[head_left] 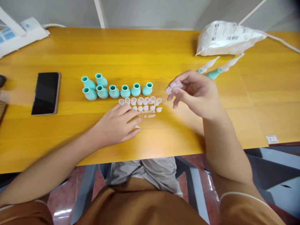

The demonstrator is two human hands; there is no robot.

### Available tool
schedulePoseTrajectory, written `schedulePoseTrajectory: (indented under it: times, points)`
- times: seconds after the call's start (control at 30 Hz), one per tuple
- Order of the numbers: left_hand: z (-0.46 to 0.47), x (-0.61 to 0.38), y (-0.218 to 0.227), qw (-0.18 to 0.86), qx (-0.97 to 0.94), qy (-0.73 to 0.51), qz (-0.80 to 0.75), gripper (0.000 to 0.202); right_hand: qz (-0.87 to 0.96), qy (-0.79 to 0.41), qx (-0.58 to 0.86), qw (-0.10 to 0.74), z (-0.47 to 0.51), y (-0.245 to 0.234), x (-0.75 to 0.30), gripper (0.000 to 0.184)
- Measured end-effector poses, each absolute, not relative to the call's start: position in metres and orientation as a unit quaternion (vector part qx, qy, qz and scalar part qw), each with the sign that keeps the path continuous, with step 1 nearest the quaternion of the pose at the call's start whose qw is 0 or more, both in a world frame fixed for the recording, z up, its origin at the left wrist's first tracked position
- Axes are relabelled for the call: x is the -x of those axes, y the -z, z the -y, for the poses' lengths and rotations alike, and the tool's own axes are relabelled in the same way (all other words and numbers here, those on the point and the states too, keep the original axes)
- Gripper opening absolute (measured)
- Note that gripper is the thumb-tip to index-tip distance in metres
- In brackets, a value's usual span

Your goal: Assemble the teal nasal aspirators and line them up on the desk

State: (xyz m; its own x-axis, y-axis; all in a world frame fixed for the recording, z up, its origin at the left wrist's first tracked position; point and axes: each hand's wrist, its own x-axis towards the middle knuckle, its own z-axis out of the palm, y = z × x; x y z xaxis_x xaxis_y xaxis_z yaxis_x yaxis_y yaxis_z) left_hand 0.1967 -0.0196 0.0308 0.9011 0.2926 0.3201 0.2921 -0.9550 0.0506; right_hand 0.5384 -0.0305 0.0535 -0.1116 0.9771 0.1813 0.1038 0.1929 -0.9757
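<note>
My right hand [197,93] is raised above the table, its thumb and fingers closed on a small clear plastic piece [176,85]. Palm down, my left hand [117,125] reaches over the left end of the small parts with its fingers apart. A white bit [137,127] shows by its thumb; whether they touch I cannot tell. Beyond that hand runs a row of clear plastic cups [140,101], then white round caps [145,108] and tiny discs [149,116] nearer me. Several mint-green rubber bulbs [125,91] stand upright behind them, mouths up.
Two green bulbs with white nozzles lie beyond my right hand, one bulb [214,73] partly hidden by it. A white plastic bag [227,39] sits at the back right. On the left are a phone [46,93] and a white device [25,36]. A small label [272,139] marks the right front edge.
</note>
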Motion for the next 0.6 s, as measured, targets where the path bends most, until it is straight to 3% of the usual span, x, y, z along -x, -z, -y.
schedulePoseTrajectory:
  times: [0.6]
  points:
    - [0.0227, -0.2019, -0.0244, -0.004, -0.977, -0.158, -0.143, 0.019, 0.593, -0.465, 0.448, 0.481, 0.034, -0.0574, -0.5335, 0.035]
